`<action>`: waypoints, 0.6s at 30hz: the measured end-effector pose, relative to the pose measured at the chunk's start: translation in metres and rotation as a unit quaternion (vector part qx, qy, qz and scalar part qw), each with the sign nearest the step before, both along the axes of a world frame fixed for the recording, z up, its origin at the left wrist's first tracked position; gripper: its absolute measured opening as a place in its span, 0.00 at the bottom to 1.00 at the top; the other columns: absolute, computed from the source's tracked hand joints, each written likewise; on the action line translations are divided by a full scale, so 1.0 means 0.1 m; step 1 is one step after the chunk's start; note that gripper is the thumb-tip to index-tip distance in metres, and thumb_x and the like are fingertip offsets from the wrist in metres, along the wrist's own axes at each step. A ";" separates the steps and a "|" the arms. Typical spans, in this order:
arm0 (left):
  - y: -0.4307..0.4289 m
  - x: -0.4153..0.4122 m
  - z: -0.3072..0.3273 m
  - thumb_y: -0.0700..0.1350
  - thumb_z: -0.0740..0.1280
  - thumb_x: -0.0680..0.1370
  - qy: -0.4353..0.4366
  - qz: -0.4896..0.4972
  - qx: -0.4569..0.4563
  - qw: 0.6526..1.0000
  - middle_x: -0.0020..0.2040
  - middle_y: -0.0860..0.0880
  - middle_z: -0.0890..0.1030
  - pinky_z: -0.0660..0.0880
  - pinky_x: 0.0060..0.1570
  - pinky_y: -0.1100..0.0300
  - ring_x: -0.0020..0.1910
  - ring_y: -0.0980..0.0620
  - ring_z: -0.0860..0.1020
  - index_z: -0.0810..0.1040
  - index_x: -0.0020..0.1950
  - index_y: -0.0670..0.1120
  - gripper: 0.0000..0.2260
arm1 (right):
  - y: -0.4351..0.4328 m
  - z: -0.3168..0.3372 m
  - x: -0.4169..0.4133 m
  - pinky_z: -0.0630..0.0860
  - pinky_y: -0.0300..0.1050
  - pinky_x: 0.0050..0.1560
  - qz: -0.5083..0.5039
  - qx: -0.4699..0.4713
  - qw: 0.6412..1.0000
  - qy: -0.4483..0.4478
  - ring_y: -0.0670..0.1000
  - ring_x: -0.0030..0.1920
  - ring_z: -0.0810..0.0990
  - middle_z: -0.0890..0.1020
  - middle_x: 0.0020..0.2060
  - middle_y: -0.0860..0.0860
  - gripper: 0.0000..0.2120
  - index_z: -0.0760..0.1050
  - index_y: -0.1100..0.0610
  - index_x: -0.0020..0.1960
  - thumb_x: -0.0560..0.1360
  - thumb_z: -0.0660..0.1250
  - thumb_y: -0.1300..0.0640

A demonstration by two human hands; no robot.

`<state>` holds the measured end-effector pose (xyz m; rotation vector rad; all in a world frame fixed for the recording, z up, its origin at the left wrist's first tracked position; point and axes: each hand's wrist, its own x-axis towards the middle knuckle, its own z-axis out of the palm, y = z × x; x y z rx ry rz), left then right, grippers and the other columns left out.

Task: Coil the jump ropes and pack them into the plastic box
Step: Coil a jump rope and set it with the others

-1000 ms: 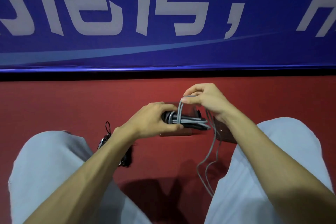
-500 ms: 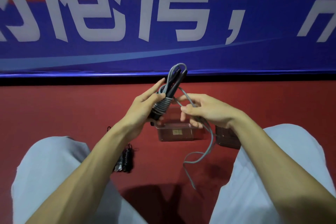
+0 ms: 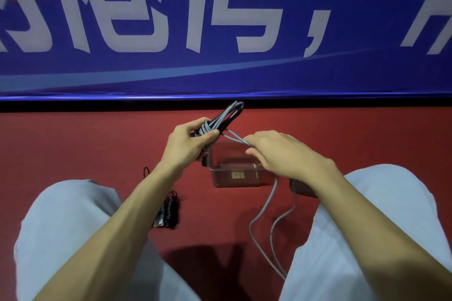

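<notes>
My left hand (image 3: 189, 144) grips a grey jump rope bundle (image 3: 226, 115), its black handles wrapped in grey cord and tilted up to the right. My right hand (image 3: 281, 154) holds the loose grey cord (image 3: 265, 208) just right of the bundle, palm down. The cord's slack hangs down in two strands between my knees. Below both hands, the clear plastic box (image 3: 236, 175) sits open on the red floor. A second, black jump rope (image 3: 168, 211) lies coiled on the floor beside my left forearm.
My knees in light grey trousers (image 3: 68, 222) frame the floor on both sides. A dark lid or second container (image 3: 302, 188) lies right of the box, partly hidden by my right arm. A blue banner wall (image 3: 220, 32) stands close behind.
The bundle dropped slightly and tilted more to the right. My right hand turned palm down and pulled the cord to the right over the box; the slack strands shifted.
</notes>
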<state>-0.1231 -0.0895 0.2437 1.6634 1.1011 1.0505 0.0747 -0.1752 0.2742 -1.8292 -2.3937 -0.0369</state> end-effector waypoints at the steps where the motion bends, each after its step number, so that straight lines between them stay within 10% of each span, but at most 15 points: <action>1: 0.04 -0.02 -0.03 0.52 0.75 0.73 0.054 0.017 0.029 0.998 0.36 0.58 0.80 0.77 0.39 0.55 0.34 0.53 0.78 0.82 0.55 0.60 0.12 | -0.03 0.01 -0.04 0.71 0.51 0.44 0.020 0.013 0.999 -0.025 0.60 0.48 0.77 0.73 0.45 0.51 0.07 0.69 0.53 0.49 0.82 0.57 0.52; 7: 0.01 -0.03 -0.05 0.58 0.74 0.71 0.316 0.009 0.140 0.938 0.60 0.55 0.82 0.77 0.51 0.54 0.58 0.50 0.80 0.77 0.66 0.59 0.23 | -0.07 -0.01 -0.11 0.74 0.54 0.47 0.085 -0.006 0.995 -0.059 0.57 0.52 0.78 0.74 0.50 0.50 0.06 0.72 0.52 0.55 0.78 0.62 0.58; 12: -0.10 0.02 -0.02 0.57 0.72 0.74 0.414 -0.137 0.185 0.881 0.41 0.60 0.75 0.72 0.45 0.55 0.49 0.50 0.77 0.76 0.65 0.63 0.19 | -0.02 -0.06 -0.07 0.73 0.50 0.44 0.110 0.083 0.990 -0.040 0.52 0.51 0.75 0.80 0.47 0.47 0.13 0.79 0.51 0.57 0.76 0.63 0.63; 18: -0.09 0.04 -0.06 0.56 0.70 0.75 0.404 -0.197 0.189 0.873 0.50 0.56 0.75 0.74 0.53 0.51 0.51 0.51 0.76 0.73 0.66 0.60 0.20 | 0.06 -0.08 0.08 0.74 0.48 0.45 -0.041 0.108 0.988 0.102 0.54 0.49 0.80 0.83 0.44 0.48 0.10 0.82 0.50 0.49 0.76 0.67 0.45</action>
